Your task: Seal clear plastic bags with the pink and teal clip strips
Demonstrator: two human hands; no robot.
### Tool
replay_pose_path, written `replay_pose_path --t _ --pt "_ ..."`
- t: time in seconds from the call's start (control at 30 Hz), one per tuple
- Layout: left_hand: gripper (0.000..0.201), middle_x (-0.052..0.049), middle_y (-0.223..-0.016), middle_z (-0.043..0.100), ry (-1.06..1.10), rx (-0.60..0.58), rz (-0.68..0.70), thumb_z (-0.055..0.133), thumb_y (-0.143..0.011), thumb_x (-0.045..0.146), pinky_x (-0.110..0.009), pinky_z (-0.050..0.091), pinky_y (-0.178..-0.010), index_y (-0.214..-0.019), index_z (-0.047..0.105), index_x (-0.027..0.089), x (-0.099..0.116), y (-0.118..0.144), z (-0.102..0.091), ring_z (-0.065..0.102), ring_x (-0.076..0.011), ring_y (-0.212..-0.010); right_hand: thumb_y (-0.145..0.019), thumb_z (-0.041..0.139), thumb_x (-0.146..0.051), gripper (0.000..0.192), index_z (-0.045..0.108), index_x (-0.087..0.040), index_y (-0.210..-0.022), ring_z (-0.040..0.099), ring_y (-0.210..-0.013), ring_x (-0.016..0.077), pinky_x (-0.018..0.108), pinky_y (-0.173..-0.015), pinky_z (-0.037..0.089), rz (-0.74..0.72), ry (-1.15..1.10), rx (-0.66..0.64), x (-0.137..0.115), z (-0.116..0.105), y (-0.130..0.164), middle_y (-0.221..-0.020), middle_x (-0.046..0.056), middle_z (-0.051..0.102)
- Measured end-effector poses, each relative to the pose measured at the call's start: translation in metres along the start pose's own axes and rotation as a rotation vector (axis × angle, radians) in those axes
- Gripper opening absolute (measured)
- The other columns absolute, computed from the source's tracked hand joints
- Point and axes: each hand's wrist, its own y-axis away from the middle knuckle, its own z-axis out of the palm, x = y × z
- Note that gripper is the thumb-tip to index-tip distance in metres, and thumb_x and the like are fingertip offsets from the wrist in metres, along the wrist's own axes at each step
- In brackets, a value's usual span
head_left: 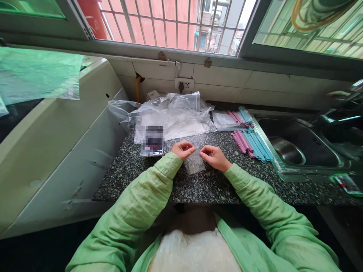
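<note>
My left hand [183,149] and my right hand [216,156] both pinch the top edge of a small clear plastic bag [194,164] that hangs down onto the speckled granite counter [141,177]. The hands are a short gap apart, fingers curled on the bag's upper corners. Green sleeves cover both arms. Just to the left lies a small printed card or packet [152,141], its face blurred.
A heap of clear plastic bags [170,115] lies at the back of the counter. Pink and blue strips [251,141] lie to the right, several more on a bag [238,116] behind. A steel sink [295,147] is at right, a white appliance [56,151] at left.
</note>
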Motion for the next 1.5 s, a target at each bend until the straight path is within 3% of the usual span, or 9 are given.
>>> replay_pose_path --t 0.47,0.8,1.07,1.5 --pt "0.017 0.001 -0.057 0.047 -0.13 -0.007 0.174 0.058 -0.065 0.028 -0.02 0.033 -0.047 -0.058 0.058 0.012 0.005 0.0 -0.003 0.04 -0.0064 -0.051 -0.072 0.051 -0.024 0.014 0.055 -0.014 -0.063 0.045 -0.053 0.0076 0.019 -0.051 0.036 -0.013 0.0 0.014 -0.002 -0.001 0.0 -0.056 0.0 0.053" --pt "0.021 0.002 -0.055 0.049 -0.058 -0.005 0.008 0.06 -0.062 0.033 -0.02 0.034 -0.049 -0.063 0.059 0.012 0.005 0.002 0.0 0.041 -0.0061 -0.05 -0.072 0.049 -0.023 0.013 0.054 -0.014 -0.063 0.045 -0.054 0.008 0.02 -0.053 0.036 -0.031 0.031 -0.008 -0.001 -0.002 0.0 -0.057 0.0 0.053" --pt "0.017 0.002 -0.053 0.047 -0.102 0.041 0.034 0.062 -0.059 0.028 -0.02 0.033 -0.047 -0.056 0.058 0.012 0.014 0.003 0.001 0.04 -0.0057 -0.048 -0.071 0.049 -0.022 0.012 0.054 -0.015 -0.063 0.045 -0.054 0.0083 0.02 -0.053 0.037 -0.038 0.03 -0.03 -0.003 0.001 0.0 -0.057 0.0 0.052" --pt "0.019 0.002 -0.052 0.05 -0.076 0.044 -0.007 0.059 -0.062 0.031 -0.02 0.034 -0.047 -0.06 0.057 0.012 0.006 0.0 -0.002 0.041 -0.0061 -0.048 -0.071 0.052 -0.026 0.014 0.057 -0.014 -0.066 0.044 -0.052 0.0074 0.02 -0.05 0.036 0.017 -0.008 -0.043 -0.003 0.001 0.001 -0.059 0.0 0.055"
